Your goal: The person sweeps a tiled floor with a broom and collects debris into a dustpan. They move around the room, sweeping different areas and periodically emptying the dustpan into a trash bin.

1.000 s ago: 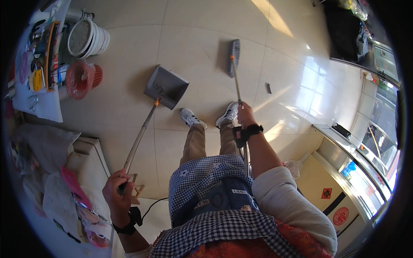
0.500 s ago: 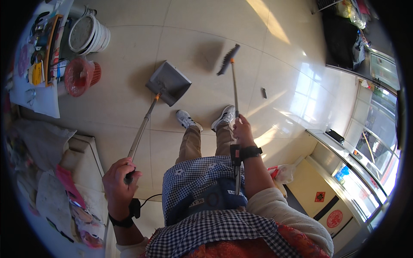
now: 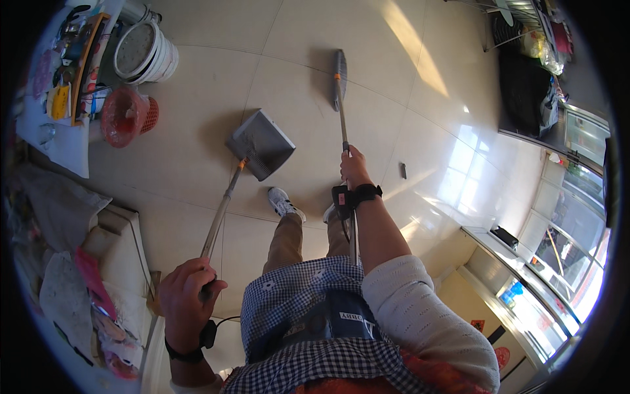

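My left hand (image 3: 187, 299) is wrapped round the top of a long metal handle that runs down to a grey dustpan (image 3: 270, 139). The dustpan rests on the tiled floor ahead of my feet, its mouth turned to the right. My right hand (image 3: 355, 167) grips the pole of a broom (image 3: 342, 121) partway along. The broom's grey bristle head is farther out, right of the dustpan and apart from it, and an orange collar joins it to the pole. A small dark object (image 3: 403, 171) lies on the floor to the right of the broom pole.
At the far left a red basket (image 3: 121, 118) and stacked white buckets (image 3: 146, 56) stand beside a cluttered white table (image 3: 62, 148). A sofa (image 3: 125, 243) is at my left. A cabinet (image 3: 459, 282) and a glass door (image 3: 571, 217) are at the right.
My right hand has reached forward, and the broom head has shifted left and straightened from its slant. My left hand still holds the dustpan's handle, a little lower in the picture.
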### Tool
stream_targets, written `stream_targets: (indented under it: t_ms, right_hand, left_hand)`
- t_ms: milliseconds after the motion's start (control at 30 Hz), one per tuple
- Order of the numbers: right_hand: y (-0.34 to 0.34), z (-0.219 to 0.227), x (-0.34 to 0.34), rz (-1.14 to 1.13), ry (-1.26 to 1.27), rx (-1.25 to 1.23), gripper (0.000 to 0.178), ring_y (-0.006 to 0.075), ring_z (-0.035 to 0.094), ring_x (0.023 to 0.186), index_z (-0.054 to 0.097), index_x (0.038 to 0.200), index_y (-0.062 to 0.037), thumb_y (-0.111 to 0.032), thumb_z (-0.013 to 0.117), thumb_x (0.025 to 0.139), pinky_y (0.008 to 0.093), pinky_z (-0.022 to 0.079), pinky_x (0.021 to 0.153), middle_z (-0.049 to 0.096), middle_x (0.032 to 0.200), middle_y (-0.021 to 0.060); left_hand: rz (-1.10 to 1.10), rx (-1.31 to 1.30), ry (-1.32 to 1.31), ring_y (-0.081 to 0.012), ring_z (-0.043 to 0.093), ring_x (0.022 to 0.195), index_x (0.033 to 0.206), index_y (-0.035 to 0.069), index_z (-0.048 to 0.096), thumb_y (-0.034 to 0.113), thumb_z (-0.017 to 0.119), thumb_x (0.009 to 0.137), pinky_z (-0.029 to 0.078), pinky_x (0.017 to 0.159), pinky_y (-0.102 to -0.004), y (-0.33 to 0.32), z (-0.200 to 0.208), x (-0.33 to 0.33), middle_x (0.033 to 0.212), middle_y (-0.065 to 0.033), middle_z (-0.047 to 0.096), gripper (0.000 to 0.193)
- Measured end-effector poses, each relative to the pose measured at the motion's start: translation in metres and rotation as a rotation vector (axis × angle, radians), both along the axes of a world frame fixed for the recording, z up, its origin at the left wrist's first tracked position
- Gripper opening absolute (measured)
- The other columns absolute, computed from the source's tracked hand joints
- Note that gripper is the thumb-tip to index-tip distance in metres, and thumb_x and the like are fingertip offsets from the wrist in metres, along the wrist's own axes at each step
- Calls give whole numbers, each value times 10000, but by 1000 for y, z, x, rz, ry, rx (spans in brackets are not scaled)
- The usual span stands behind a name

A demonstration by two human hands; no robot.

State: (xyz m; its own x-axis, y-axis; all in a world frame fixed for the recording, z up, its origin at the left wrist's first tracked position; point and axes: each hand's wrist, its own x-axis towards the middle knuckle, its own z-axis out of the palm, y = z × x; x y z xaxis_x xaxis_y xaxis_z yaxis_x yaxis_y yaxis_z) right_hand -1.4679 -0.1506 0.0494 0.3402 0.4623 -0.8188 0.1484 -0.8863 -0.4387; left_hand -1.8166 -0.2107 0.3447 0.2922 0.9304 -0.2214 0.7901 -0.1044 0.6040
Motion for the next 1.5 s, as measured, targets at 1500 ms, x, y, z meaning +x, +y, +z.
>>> stream_targets:
  t_ms: [1500]
  right_hand:
    - [161, 19, 132, 1410, -334, 525, 368, 352, 601, 838, 512, 1189, -123, -88, 481, 824, 458, 478, 703, 631, 884, 172]
  left_hand:
    - [786, -57, 339, -258, 595, 801, 879, 24, 559, 67, 701, 681, 471, 734, -333, -112, 30, 47, 886, -111, 635, 247]
